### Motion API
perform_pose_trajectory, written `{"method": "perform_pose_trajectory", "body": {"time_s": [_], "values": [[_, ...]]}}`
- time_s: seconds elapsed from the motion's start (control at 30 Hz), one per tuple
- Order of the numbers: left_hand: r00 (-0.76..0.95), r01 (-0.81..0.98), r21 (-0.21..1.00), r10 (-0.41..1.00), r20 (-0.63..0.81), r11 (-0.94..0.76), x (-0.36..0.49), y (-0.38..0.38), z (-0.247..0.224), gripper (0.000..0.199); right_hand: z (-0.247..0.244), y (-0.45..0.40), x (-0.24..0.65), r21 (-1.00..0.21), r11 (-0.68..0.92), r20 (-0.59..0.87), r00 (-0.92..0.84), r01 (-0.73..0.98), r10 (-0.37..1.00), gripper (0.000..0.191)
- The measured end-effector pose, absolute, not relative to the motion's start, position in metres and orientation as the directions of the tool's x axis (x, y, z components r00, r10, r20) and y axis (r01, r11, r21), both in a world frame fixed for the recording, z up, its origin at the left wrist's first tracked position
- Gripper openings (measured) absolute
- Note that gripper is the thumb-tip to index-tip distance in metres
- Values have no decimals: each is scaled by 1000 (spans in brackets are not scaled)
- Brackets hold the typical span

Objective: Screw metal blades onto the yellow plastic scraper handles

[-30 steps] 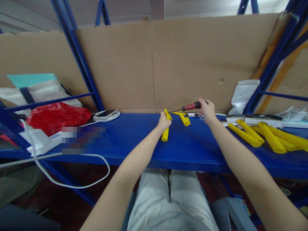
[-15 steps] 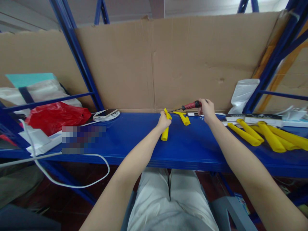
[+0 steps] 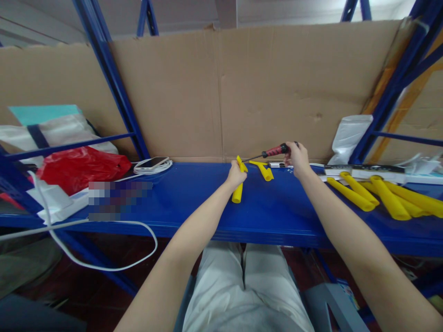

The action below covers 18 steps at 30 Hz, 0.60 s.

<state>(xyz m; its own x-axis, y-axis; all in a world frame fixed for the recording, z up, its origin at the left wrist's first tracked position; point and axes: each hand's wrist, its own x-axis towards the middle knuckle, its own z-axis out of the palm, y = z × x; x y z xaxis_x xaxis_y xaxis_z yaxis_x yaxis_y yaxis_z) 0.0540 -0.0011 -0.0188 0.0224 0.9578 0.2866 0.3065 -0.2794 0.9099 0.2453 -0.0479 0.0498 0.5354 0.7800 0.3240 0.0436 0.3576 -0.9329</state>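
My left hand [image 3: 236, 175] is closed round a yellow tool-like piece [image 3: 237, 193], which stands out above and below the fingers over the blue table. In my right hand [image 3: 298, 159] is the end of a red and black screwdriver [image 3: 275, 151], held nearly level. Its thin shaft points left, and the tip meets the upper part of the yellow piece at my left hand. Just right of that, a second yellow piece [image 3: 266, 174] with a crossbar lies on the table.
Several yellow tubes [image 3: 391, 198] lie at the right of the blue table [image 3: 194, 198]. A red bag [image 3: 83, 168], a phone [image 3: 155, 162] and white cables are at the left. Cardboard [image 3: 270, 92] stands behind; a white pouch [image 3: 351, 138] leans at the back right.
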Motion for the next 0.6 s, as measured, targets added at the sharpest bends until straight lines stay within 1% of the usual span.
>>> {"method": "perform_pose_trajectory", "body": {"time_s": [0.2, 0.27, 0.37, 0.43, 0.6], "values": [[28, 322, 909, 962, 270, -265, 53, -1, -19, 47, 47, -48, 248, -922, 384, 357, 515, 59, 779, 37], [30, 324, 908, 962, 272, -266, 53, -1, -18, 48, 49, -50, 245, -925, 378, 345, 530, 50, 775, 33], [24, 328, 904, 959, 282, -274, 53, -2, -17, 48, 54, -55, 241, -934, 356, 308, 551, 20, 776, 23], [25, 325, 906, 960, 281, -273, 53, -3, -16, 47, 54, -55, 239, -936, 351, 298, 541, 5, 786, 20], [18, 327, 908, 962, 271, -262, 52, -4, -16, 47, 48, -51, 244, -921, 390, 352, 490, 27, 798, 34]]}}
